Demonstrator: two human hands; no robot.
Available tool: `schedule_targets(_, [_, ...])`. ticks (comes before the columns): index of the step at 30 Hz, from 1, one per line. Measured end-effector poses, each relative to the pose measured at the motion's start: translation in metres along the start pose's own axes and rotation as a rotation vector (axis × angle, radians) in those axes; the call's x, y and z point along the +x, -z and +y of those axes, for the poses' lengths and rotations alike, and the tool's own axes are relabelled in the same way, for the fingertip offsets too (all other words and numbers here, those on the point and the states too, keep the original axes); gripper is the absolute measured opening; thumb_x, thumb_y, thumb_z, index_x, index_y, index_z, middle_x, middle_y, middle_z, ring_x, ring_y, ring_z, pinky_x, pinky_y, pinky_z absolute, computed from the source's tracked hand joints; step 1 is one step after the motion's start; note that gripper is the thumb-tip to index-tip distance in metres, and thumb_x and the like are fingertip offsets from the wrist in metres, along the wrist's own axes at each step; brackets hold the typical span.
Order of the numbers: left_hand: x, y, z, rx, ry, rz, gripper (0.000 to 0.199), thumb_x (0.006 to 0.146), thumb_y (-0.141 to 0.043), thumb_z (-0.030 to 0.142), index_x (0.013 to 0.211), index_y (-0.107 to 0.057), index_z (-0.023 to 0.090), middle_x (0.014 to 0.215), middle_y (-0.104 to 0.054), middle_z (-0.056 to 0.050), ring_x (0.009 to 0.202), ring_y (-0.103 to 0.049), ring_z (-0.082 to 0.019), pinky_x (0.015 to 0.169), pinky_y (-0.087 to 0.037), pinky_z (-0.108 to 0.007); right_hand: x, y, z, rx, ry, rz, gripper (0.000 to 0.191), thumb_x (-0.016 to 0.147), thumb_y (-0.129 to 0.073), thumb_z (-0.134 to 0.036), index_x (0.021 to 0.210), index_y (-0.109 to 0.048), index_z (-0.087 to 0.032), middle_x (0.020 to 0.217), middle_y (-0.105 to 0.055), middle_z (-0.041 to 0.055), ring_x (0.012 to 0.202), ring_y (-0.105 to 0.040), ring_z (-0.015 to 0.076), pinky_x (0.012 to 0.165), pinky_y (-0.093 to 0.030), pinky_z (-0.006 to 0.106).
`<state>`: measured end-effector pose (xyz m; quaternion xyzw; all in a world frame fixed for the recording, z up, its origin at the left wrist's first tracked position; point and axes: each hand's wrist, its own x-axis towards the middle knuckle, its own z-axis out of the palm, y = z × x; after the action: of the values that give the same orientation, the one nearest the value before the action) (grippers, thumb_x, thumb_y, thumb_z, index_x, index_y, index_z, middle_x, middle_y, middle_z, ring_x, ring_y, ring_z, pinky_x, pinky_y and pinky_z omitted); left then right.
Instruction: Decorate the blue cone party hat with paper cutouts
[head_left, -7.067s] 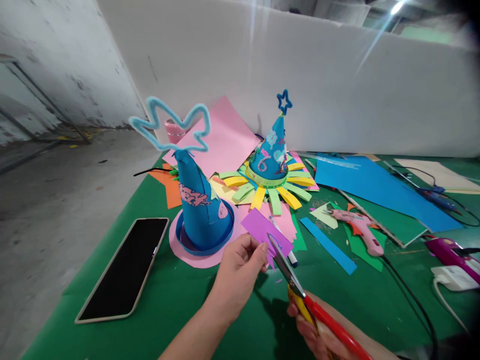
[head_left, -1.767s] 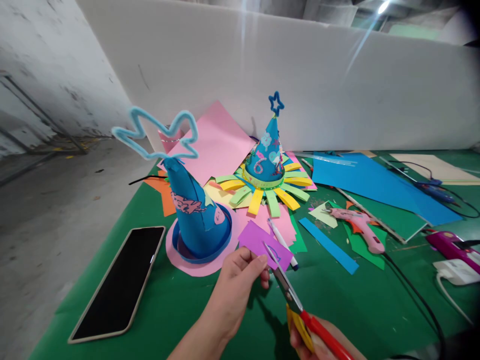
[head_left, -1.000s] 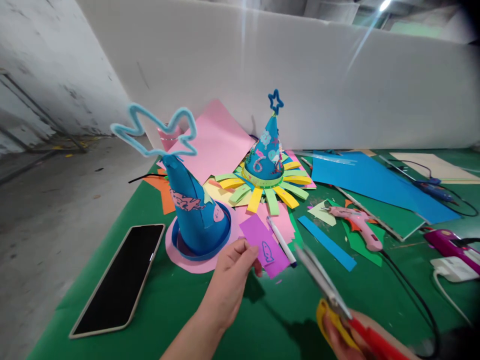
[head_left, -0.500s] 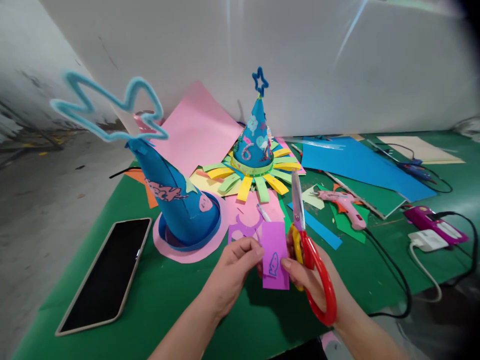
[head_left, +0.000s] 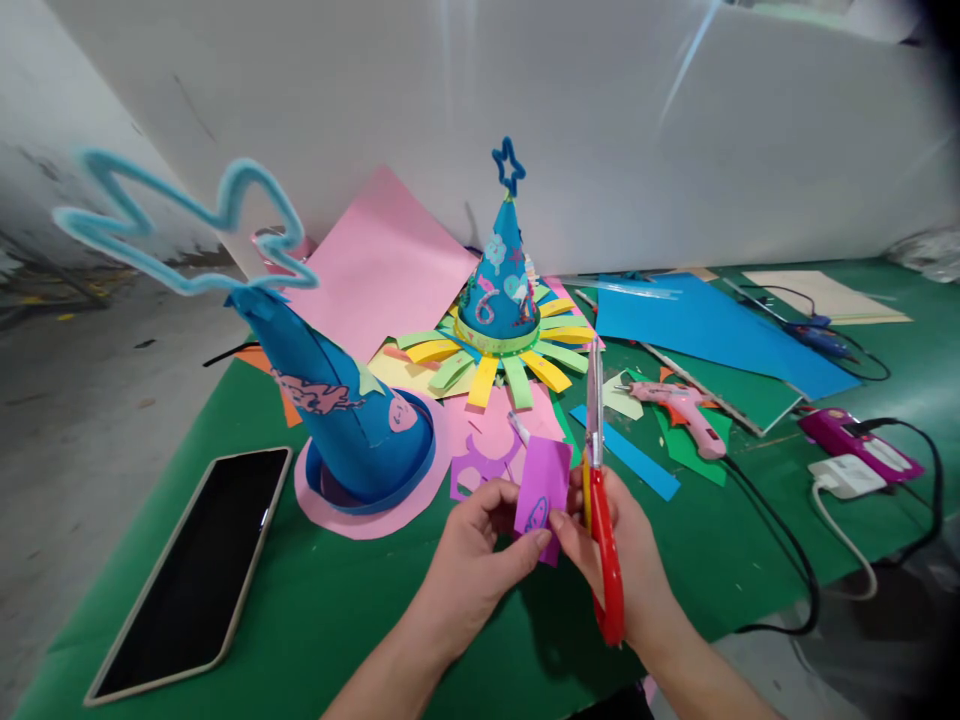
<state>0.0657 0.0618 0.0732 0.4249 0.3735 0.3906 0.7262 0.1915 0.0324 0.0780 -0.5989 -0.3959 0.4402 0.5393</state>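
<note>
Between my hands is a small piece of purple paper with a fish outlined in blue on it. My left hand pinches its left and lower side, thumb across the front. My right hand has its thumb on the paper's right edge and also keeps hold of red-and-yellow-handled scissors, blades closed and pointing up. A purple offcut with cut-out holes lies just behind on pink paper. To the left, a blue cone hat leans on its pink brim, topped by a light-blue fuzzy wire shape.
A second blue cone hat with green and yellow strips stands at the back. A phone lies at left. On the right are a pink glue gun with a cord, blue paper and a purple power strip.
The purple paper is now tilted and bent, and my left thumb has moved over its lower front. The scissors have turned more edge-on. The view has shifted slightly.
</note>
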Motion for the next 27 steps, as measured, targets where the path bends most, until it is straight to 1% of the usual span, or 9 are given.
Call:
schedule_targets(4, [-0.001, 0.0, 0.003, -0.004, -0.008, -0.003, 0.015, 0.065, -0.073, 0.024, 0.073, -0.062, 0.016, 0.076, -0.056, -0.001, 0.072, -0.053, -0.014, 0.07, -0.042, -0.025, 0.0, -0.001, 0.003, 0.048, -0.021, 0.006, 0.031, 0.067, -0.069, -0.024, 0.081, -0.041, -0.022, 0.062, -0.047, -0.0071, 0.054, -0.045, 0.0098, 0.048, -0.043, 0.021])
schedule_targets(8, [-0.001, -0.002, 0.003, -0.058, 0.022, 0.085, 0.012, 0.063, -0.073, 0.025, 0.066, -0.068, 0.015, 0.084, -0.059, -0.004, 0.081, -0.055, -0.017, 0.076, -0.042, -0.027, 0.002, -0.002, 0.006, 0.04, -0.038, 0.019, 0.035, 0.066, -0.07, -0.019, 0.085, -0.041, -0.022, 0.06, -0.046, -0.0082, 0.051, -0.044, 0.0094, 0.047, -0.042, 0.022])
schedule_targets(11, [-0.001, -0.004, 0.001, -0.112, 0.042, 0.15, 0.01, 0.062, -0.074, 0.025, 0.06, -0.069, 0.017, 0.088, -0.062, -0.005, 0.088, -0.055, -0.019, 0.08, -0.04, -0.027, 0.002, -0.004, 0.008, 0.011, -0.025, 0.045, 0.036, 0.064, -0.071, -0.017, 0.085, -0.041, -0.022, 0.061, -0.046, -0.008, 0.052, -0.047, 0.0099, 0.048, -0.043, 0.023])
schedule_targets(13, [-0.001, -0.004, -0.001, -0.134, 0.046, 0.173, 0.01, 0.062, -0.075, 0.025, 0.058, -0.069, 0.018, 0.088, -0.064, -0.004, 0.087, -0.056, -0.018, 0.08, -0.04, -0.026, 0.003, -0.006, 0.008, -0.015, -0.002, 0.074, 0.034, 0.065, -0.07, -0.019, 0.083, -0.041, -0.022, 0.062, -0.047, -0.0076, 0.053, -0.049, 0.0105, 0.05, -0.044, 0.023])
schedule_targets(16, [-0.002, -0.003, -0.002, -0.105, 0.041, 0.189, 0.01, 0.064, -0.074, 0.026, 0.058, -0.07, 0.019, 0.079, -0.064, -0.003, 0.079, -0.055, -0.017, 0.075, -0.041, -0.026, 0.003, -0.009, 0.007, -0.04, 0.028, 0.102, 0.03, 0.067, -0.067, -0.02, 0.082, -0.041, -0.022, 0.062, -0.047, -0.0074, 0.053, -0.05, 0.0108, 0.05, -0.045, 0.024])
schedule_targets(18, [-0.002, -0.003, -0.002, -0.043, 0.016, 0.207, 0.011, 0.065, -0.072, 0.026, 0.057, -0.069, 0.019, 0.074, -0.062, -0.003, 0.075, -0.053, -0.017, 0.072, -0.04, -0.026, 0.003, -0.01, 0.006, -0.037, 0.028, 0.099, 0.028, 0.068, -0.066, -0.02, 0.081, -0.041, -0.022, 0.061, -0.046, -0.0077, 0.051, -0.049, 0.0101, 0.048, -0.045, 0.023])
schedule_targets(20, [-0.002, -0.003, -0.001, 0.043, -0.047, 0.231, 0.013, 0.065, -0.071, 0.024, 0.054, -0.067, 0.019, 0.072, -0.059, -0.003, 0.076, -0.052, -0.018, 0.072, -0.04, -0.027, 0.003, -0.011, 0.004, -0.018, 0.024, 0.089, 0.028, 0.068, -0.066, -0.02, 0.08, -0.041, -0.022, 0.06, -0.045, -0.0084, 0.05, -0.048, 0.0091, 0.047, -0.044, 0.022])
schedule_targets(24, [-0.002, -0.003, -0.001, 0.201, -0.19, 0.282, 0.012, 0.064, -0.071, 0.019, 0.053, -0.067, 0.019, 0.076, -0.057, -0.004, 0.082, -0.05, -0.019, 0.076, -0.038, -0.027, 0.003, -0.011, 0.001, 0.04, -0.01, 0.072, 0.031, 0.065, -0.069, -0.017, 0.079, -0.041, -0.022, 0.059, -0.044, -0.0094, 0.049, -0.046, 0.0081, 0.047, -0.043, 0.021])
schedule_targets(27, [-0.003, -0.004, -0.002, 0.21, -0.214, 0.306, 0.01, 0.062, -0.072, 0.019, 0.053, -0.066, 0.019, 0.08, -0.057, -0.005, 0.085, -0.05, -0.02, 0.077, -0.038, -0.026, 0.002, -0.011, -0.001, 0.059, -0.038, 0.063, 0.031, 0.065, -0.07, -0.017, 0.079, -0.042, -0.022, 0.059, -0.044, -0.0091, 0.049, -0.044, 0.008, 0.047, -0.042, 0.02])
